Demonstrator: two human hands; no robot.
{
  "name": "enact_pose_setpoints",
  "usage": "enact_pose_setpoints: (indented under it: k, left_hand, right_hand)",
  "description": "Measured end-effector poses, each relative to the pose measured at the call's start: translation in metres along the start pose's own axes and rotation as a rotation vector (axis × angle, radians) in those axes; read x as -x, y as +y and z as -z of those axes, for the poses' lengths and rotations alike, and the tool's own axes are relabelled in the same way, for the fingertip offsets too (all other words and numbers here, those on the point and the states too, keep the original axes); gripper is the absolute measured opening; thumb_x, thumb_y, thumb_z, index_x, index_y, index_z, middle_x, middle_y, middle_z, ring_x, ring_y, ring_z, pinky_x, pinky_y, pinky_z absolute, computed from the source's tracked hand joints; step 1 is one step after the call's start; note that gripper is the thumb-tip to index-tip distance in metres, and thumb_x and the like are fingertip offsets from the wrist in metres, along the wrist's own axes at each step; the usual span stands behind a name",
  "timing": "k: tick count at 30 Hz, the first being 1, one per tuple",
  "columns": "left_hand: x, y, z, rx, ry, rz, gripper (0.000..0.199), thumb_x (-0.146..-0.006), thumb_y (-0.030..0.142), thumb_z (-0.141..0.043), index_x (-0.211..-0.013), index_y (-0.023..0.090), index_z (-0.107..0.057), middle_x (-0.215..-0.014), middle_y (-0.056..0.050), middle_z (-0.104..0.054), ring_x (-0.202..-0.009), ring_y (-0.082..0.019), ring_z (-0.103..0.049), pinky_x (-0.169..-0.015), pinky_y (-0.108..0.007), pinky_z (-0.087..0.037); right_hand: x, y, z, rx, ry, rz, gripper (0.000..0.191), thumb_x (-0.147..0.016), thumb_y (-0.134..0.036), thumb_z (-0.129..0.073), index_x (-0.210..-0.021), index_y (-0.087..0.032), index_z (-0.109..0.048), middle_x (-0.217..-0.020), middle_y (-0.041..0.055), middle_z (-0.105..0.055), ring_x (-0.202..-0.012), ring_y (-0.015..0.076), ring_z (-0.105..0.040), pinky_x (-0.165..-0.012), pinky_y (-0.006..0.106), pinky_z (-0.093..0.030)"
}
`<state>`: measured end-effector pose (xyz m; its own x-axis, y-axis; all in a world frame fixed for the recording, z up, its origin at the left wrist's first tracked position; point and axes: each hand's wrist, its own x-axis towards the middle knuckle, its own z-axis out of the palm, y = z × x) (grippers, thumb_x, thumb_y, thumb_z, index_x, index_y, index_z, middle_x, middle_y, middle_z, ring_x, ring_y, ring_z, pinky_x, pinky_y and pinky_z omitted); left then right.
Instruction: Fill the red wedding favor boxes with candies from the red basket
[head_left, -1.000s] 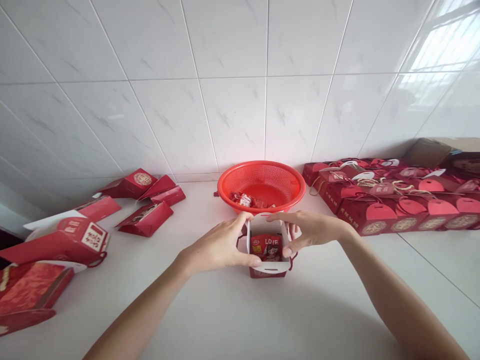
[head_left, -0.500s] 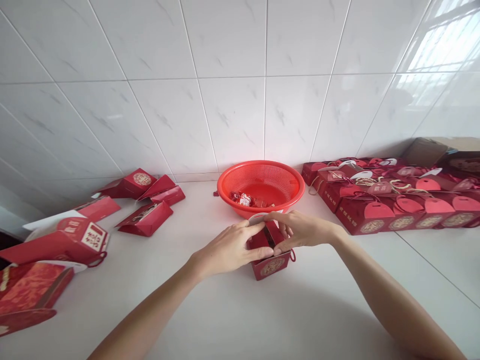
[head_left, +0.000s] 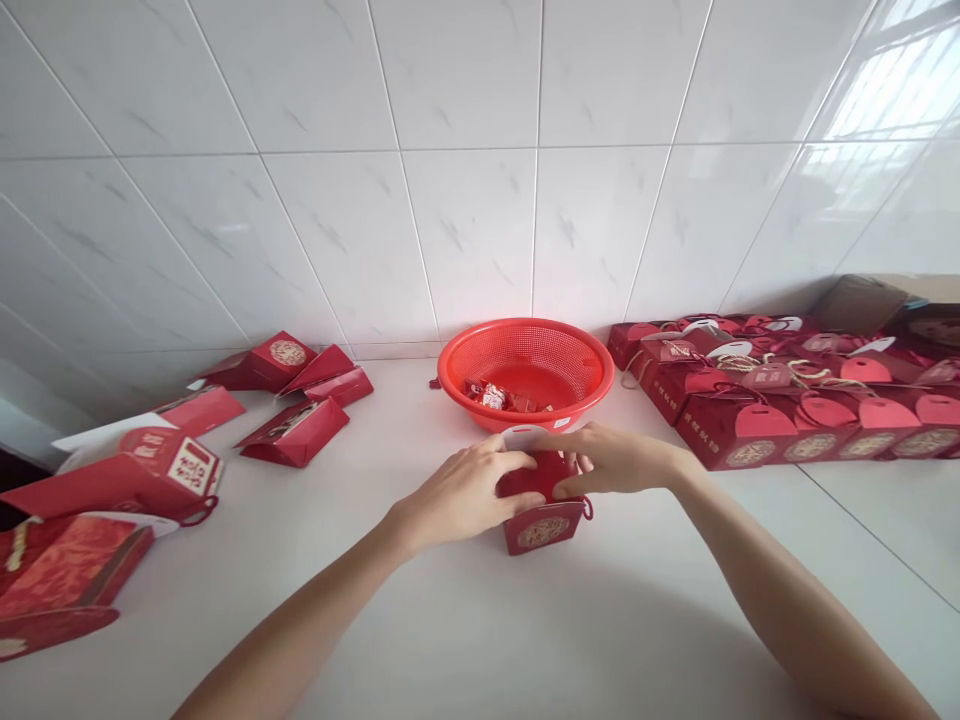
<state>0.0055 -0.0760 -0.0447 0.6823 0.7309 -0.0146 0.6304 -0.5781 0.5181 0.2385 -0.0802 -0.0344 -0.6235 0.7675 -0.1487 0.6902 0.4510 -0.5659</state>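
Observation:
A small red gift box [head_left: 544, 530] with a gold round emblem stands on the white tabletop, its top flaps parted so that the red inside shows. My left hand [head_left: 469, 495] grips its left side, thumb over the near edge and fingers toward the far flap. Opposite it, my right hand [head_left: 611, 462] holds the right and far edges, with some fingertips hidden behind the flap. A dark red cord loop [head_left: 587, 509] sticks out at the box's right. Just behind stands a red plastic colander [head_left: 577, 350] with several wrapped sweets [head_left: 495, 397] at its bottom left.
Rows of closed red gift boxes [head_left: 757, 435] with cords stand at the right, a cardboard box [head_left: 862, 300] behind them. Several loose red boxes lie at the left, among them a folded one [head_left: 296, 435] and a larger one [head_left: 142, 470]. A tiled wall [head_left: 472, 230] rises behind.
The top of the gift box has opened wider between my hands, and more of its red inside shows. My thumbs have moved apart.

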Motion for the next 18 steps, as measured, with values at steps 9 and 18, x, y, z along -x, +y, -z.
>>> enact_pose_setpoints:
  k: [9, 18]
  left_hand:
    - [-0.001, -0.001, 0.011, 0.155, 0.067, 0.033, 0.04, -0.095, 0.057, -0.051, -0.093, 0.022, -0.069, -0.087, -0.003, -0.069, -0.069, -0.018, -0.063, -0.065, -0.029, -0.051]
    - [0.005, -0.003, 0.018, 0.14, 0.046, -0.016, 0.072, -0.077, 0.064, -0.073, -0.14, 0.038, -0.054, -0.141, -0.009, -0.051, -0.113, -0.031, -0.063, -0.086, -0.041, -0.057]
  right_hand:
    - [0.01, 0.027, 0.016, -0.079, 0.126, -0.14, 0.051, -0.081, -0.059, -0.068, -0.112, -0.019, -0.068, -0.111, 0.0118, -0.069, -0.098, 0.0256, -0.065, -0.08, 0.037, -0.053]
    - [-0.006, 0.037, 0.008, -0.217, -0.162, -0.131, 0.06, -0.076, -0.068, -0.072, -0.114, -0.022, -0.071, -0.126, 0.0095, -0.068, -0.113, 0.0271, -0.064, -0.093, 0.035, -0.05]
